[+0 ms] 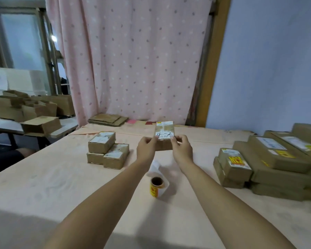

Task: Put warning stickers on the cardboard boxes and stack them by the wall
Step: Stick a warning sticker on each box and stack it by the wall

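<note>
A yellow-and-red sticker roll is laid on the peach-covered desk. Beyond it, at mid-desk, a small brown white-labelled cardboard box is clasped by the left hand and the right hand, backed by a pink dotted curtain and a pale blue wall.

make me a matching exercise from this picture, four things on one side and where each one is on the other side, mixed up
Things:
1. sticker roll
2. box with handwriting
3. pile of three small boxes
4. flattened cardboard

Places:
A. gripped by the left hand and right hand
B. left part of the table
C. far end, by the pink curtain
D. on its side, mid-table, nearest the person

Pairs: 1-D, 2-A, 3-B, 4-C
</note>
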